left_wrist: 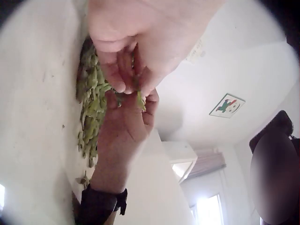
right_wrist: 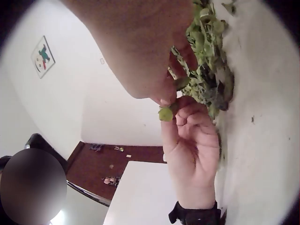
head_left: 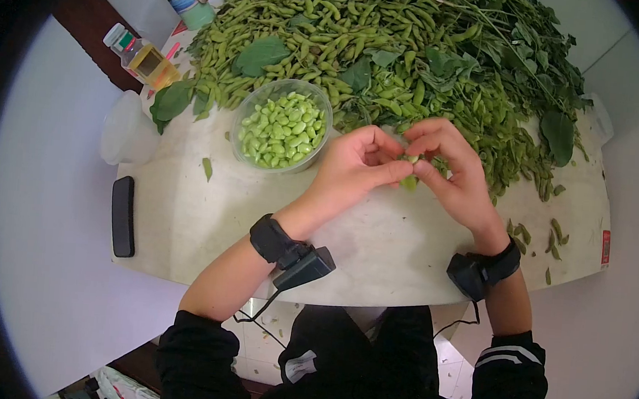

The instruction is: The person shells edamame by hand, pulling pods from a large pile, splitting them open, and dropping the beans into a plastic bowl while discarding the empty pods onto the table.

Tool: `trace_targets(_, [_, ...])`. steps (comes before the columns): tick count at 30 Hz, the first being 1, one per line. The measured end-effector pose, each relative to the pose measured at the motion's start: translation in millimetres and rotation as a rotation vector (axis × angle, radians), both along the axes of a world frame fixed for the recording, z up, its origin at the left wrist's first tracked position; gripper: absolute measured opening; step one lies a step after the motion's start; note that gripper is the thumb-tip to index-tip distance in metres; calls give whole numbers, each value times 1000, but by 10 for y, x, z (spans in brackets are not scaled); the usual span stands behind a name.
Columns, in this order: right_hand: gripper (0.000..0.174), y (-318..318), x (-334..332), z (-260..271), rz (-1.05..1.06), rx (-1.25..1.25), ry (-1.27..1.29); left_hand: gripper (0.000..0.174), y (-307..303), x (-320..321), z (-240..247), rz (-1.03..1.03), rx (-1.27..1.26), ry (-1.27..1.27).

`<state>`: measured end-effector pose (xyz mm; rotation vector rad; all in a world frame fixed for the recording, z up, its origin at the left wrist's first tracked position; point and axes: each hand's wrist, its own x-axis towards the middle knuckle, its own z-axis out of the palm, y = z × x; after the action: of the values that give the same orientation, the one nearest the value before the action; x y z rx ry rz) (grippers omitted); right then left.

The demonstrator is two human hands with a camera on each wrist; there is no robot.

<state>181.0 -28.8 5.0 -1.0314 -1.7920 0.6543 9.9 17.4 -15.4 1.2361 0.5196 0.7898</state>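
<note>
Both hands meet over the table, right of a clear round tub (head_left: 242, 154) of shelled green beans (head_left: 284, 129). The left hand (head_left: 358, 165) pinches a green pod (head_left: 409, 182) between thumb and fingers. The right hand (head_left: 453, 172) pinches the same pod from the other side, its thumb tip close to the left thumb. In the right wrist view a round green piece of the pod (right_wrist: 166, 114) shows at the fingertips. The left wrist view shows a pod end (left_wrist: 140, 101) below the fingers.
A large heap of pods (head_left: 309, 41) and leafy stems covers the back of the table. A bottle (head_left: 152, 65), a green flask (head_left: 189, 2), an empty plastic tub (head_left: 126, 130) and a black phone (head_left: 123, 216) stand or lie at the left. Loose pods (head_left: 555, 233) lie at the right.
</note>
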Motion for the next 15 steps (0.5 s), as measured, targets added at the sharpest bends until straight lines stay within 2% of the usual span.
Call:
trace_targets(1, [11, -1, -11, -21, -1, 0, 0, 15, 6, -5, 0, -39, 24, 16])
trace_targets(3, [8, -2, -42, -79, 12, -137, 439, 17, -7, 2, 0, -16, 26, 10])
trace_targets(4, [8, -6, -30, -58, 12, -136, 439, 19, -13, 7, 5, 8, 27, 5])
trace_targets(7, [12, -21, 19, 29, -39, -314, 721, 26, -16, 15, 68, 56, 34, -18])
trace_targets(8, [12, -20, 50, 28, -38, -313, 721, 26, -9, 10, 63, 56, 34, -18])
trace_targets(10, [14, -15, 122, 21, -28, -465, 1013, 33, 5, -3, 40, 1, -10, 63])
trace_targets(13, [16, 8, 134, -1, -62, -532, 1125, 27, -8, 2, 24, 59, -59, 66])
trace_targets(15, [14, -4, 140, 4, -27, -587, 1096, 23, -8, 5, 2, 71, -94, 31])
